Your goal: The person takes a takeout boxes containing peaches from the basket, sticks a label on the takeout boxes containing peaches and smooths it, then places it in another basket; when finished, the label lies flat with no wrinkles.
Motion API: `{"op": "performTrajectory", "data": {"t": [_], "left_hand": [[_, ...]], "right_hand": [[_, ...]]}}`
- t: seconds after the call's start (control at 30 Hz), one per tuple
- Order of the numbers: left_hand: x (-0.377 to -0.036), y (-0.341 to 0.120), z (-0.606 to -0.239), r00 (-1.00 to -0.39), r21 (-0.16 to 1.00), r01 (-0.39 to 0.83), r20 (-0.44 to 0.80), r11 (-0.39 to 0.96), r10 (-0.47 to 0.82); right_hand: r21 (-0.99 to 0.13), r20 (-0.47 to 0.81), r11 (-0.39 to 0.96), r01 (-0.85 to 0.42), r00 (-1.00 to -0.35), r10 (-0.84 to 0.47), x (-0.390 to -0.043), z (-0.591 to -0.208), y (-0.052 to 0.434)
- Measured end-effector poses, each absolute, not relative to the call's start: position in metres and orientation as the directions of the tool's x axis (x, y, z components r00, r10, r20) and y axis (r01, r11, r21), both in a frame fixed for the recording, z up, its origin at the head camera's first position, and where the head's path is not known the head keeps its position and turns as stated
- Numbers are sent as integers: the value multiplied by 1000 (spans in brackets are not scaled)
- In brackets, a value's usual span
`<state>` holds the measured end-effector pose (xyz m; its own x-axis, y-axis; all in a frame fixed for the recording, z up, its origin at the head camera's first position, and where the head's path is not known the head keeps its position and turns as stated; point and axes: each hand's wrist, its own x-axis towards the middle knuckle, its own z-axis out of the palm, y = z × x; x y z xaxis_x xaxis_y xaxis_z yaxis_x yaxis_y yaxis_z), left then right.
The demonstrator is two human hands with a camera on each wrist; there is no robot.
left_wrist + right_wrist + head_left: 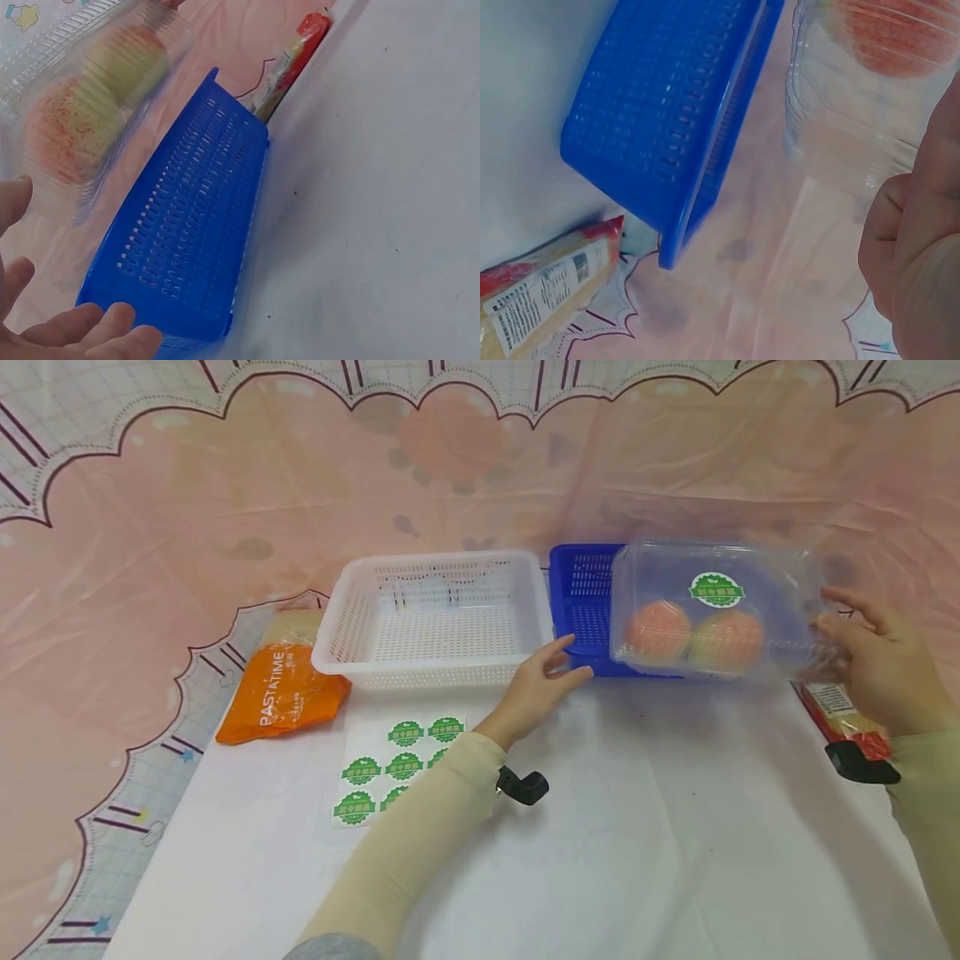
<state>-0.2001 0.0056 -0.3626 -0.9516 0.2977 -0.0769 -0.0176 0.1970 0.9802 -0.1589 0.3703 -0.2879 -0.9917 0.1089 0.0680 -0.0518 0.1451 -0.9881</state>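
Note:
A clear plastic box point(783, 585) with a round green sticker point(716, 590) on its lid hangs above the blue basket point(588, 664). Two peach-like fruits point(726, 639) lie inside it. My right hand point(892, 668) grips the box by its right end; in the right wrist view the fingertips are partly cut off. At the basket's near left corner is my left hand point(532, 689), its fingers loosely extended and holding nothing. In the left wrist view those fingers point(112, 326) overlap the basket's end; whether they touch it I cannot tell.
A white basket point(431, 672) stands left of the blue one. Farther left lies an orange bag point(288, 693). A sheet of green stickers point(405, 766) is partly under my left forearm. A red-and-clear packet point(551, 281) lies right of the blue basket.

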Motion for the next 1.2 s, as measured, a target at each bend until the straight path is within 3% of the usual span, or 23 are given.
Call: {"op": "performTrajectory", "data": {"t": [0.17, 0.67, 0.97, 1.2], "left_hand": [[-202, 10, -365, -954, 983, -21, -74, 182, 289], [-204, 17, -372, -932, 995, -55, -80, 80, 353], [-204, 23, -376, -941, 998, -20, -39, 61, 337], [-209, 24, -375, -954, 993, -11, -47, 121, 297]], "right_hand": [[-997, 40, 77, -32, -994, 98, -168, -287, 373], [-975, 77, 216, -50, -990, 121, -196, -283, 388], [-996, 74, -39, -77, -996, 55, -217, -292, 391], [-1000, 16, -20, -17, -999, 48, -232, -294, 390]]}}
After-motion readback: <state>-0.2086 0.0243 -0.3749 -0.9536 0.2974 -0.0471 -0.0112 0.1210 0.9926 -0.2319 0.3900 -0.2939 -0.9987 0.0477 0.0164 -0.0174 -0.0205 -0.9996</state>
